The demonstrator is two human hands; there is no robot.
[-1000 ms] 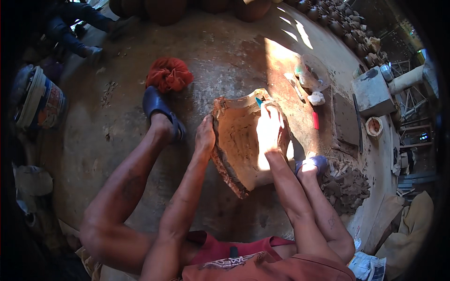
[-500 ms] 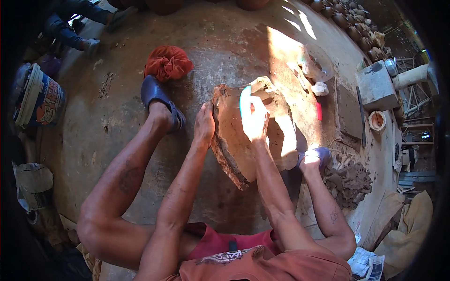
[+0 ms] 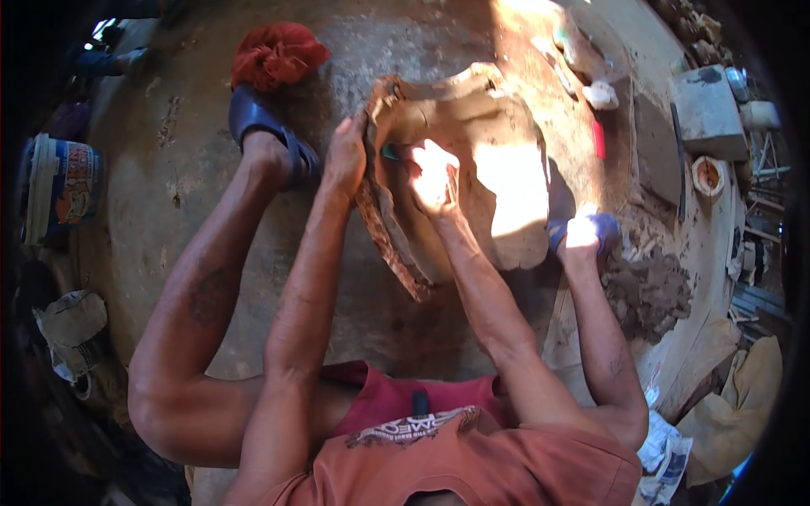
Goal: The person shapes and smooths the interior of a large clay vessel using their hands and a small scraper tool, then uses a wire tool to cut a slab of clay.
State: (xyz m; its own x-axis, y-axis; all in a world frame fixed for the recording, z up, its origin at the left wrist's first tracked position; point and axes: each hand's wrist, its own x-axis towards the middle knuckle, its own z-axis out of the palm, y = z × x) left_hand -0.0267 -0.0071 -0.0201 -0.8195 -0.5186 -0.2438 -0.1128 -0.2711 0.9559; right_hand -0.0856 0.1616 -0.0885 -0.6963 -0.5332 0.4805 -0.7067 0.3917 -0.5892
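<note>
A large clay vessel piece with a rough, broken-looking rim lies between my legs, its right part in bright sun. My left hand grips its left edge, fingers along the outside of the rim. Inside the hollow, toward the left wall, my right hand is closed on a small teal tool, whose tip shows beside my fingers. A red cloth bundle sits beyond my left clog.
At left stands a printed bucket. To the right are a clay slab, a clay heap, a concrete block, a red object and a plastic bag. Another person's leg shows at top left.
My right hand and the teal tool moved from the upper right of the piece to its left inner side. The piece and both hands sit higher in the view, which has shifted.
</note>
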